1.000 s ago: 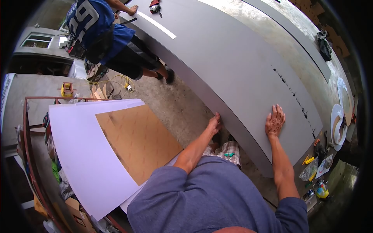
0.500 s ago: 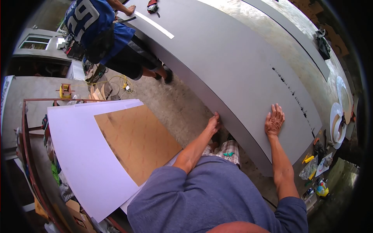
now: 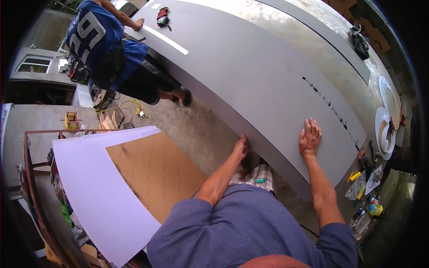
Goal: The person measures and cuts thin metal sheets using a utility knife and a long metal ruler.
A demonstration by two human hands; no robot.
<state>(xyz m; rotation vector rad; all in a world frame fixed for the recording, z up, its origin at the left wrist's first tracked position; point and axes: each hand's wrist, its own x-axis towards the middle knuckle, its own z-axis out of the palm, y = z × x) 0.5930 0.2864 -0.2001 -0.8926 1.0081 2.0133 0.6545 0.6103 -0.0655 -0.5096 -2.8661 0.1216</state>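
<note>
A long grey panel (image 3: 250, 85) with a folded-down side stretches from the upper left to the lower right. My right hand (image 3: 310, 137) lies flat on its top near the close end, fingers stretched out. Beyond that hand runs a broken line of black marks (image 3: 330, 104). My left hand (image 3: 241, 147) is at the lower edge of the panel's side, fingers curled against it; the fingertips are partly hidden. A white strip (image 3: 165, 39) and a red-and-black tape measure (image 3: 163, 18) lie on the far part of the panel.
Another person in a blue jersey (image 3: 91, 33) stands at the far end, one hand on the panel. Left of me, white sheets (image 3: 94, 192) and a brown board (image 3: 156, 174) rest on a metal frame (image 3: 31, 178). Tools and a yellow-handled item (image 3: 355, 176) lie at right.
The view has tilted slightly, so the far end and the other person appear lower and further left. Both my hands keep about the same places on the panel.
</note>
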